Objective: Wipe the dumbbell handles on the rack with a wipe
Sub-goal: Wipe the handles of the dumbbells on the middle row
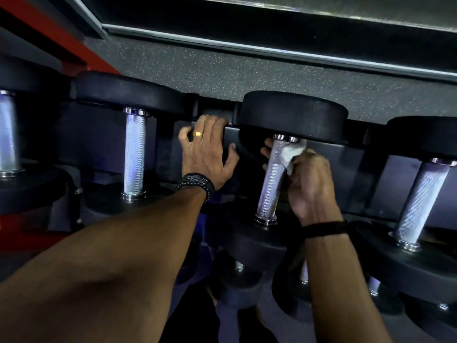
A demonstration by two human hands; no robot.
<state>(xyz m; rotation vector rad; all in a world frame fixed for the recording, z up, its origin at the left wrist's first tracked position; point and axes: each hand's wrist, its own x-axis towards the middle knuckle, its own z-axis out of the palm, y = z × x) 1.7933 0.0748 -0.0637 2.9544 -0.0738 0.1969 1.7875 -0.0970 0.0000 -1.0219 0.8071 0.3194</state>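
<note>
Wiping down a dumbbell handle on the gym rack.

My right hand (pixel 308 180) is pinching a crumpled white wipe (pixel 291 153) against the top of a knurled silver handle (pixel 272 179); my left hand (pixel 207 149), fingers spread, is resting on the black rack (pixel 247 142) beside it.

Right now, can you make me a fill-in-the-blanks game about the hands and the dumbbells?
1. The right hand presses a white ____ against the dumbbell handle.
2. The left hand rests on the ____, fingers spread.
3. A gold ____ shows on a left-hand finger.
4. The left wrist wears a black ____.

Missing words: wipe; rack; ring; bracelet
</note>
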